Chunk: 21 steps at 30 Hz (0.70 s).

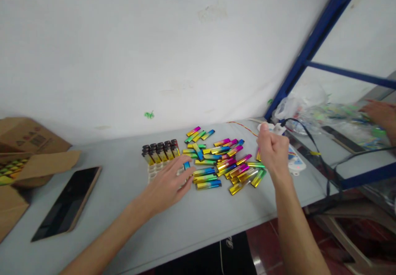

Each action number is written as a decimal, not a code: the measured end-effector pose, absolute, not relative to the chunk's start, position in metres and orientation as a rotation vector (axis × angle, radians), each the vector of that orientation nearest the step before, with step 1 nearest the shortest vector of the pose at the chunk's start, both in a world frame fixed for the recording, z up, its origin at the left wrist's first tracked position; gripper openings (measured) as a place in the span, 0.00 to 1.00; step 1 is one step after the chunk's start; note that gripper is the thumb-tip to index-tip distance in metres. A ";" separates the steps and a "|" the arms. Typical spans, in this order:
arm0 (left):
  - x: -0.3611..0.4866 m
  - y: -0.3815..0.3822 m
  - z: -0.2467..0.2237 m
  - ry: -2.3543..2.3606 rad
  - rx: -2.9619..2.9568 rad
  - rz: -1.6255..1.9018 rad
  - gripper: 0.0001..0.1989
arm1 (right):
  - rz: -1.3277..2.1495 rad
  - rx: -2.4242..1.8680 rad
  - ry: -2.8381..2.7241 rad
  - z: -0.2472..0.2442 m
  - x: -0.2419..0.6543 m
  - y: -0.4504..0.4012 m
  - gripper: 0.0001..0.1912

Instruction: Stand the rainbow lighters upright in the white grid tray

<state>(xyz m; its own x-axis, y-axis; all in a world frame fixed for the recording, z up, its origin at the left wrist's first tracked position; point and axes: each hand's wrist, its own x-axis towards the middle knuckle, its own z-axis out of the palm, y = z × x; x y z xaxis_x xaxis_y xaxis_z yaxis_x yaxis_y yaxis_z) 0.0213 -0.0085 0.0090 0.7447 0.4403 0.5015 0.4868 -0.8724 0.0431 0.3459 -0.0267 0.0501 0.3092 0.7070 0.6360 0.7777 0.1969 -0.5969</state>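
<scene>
A: Where do our hands stand, and what do they hold?

B: Our left hand (169,180) is over the pale tray (151,170), its fingers apart. A blue piece (187,165) shows between them, but we cannot tell whether they grip it. Our right hand (274,149) is folded together with the thumb upward; we cannot see whether something is clamped inside.

A: And near the left hand?

B: At eleven o'clock from it, upright lighters (161,153) with black tops fill the far part of the tray. We suppose the cells hold them vertical and in order. At two o'clock, the loose lighters (227,162) lie flat in a heap on the desk (117,155), between our hands, probably so that both can reach them.

A: What is farther out?

B: At four o'clock from our right hand there is a white object (295,161); we cannot tell its use. At eight o'clock from the left hand lies a phone (66,205), and at ten o'clock an open carton (37,136), perhaps put aside to leave us working room. Well apart, at two o'clock from our right hand, is another person's hand (380,112).
</scene>
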 end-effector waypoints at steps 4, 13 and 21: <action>0.041 -0.019 -0.003 -0.724 -2.903 -0.724 0.10 | -0.119 -1.660 -1.416 0.029 0.364 -0.059 0.34; 0.060 -0.018 -0.019 -0.693 -2.908 -0.519 0.14 | 0.154 -1.683 -1.782 -0.008 0.410 -0.108 0.19; 0.062 -0.002 -0.030 -0.686 -2.804 -0.518 0.12 | 0.097 -1.613 -1.884 -0.044 0.406 -0.105 0.14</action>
<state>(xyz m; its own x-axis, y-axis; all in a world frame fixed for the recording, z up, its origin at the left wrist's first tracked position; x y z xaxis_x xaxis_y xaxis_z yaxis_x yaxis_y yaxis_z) 0.0624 -0.0018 -0.0304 0.8300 0.4060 0.3825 0.4793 -0.8699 -0.1166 0.4061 -0.1048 -0.0441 -0.0344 0.9070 0.4197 0.8589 0.2415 -0.4516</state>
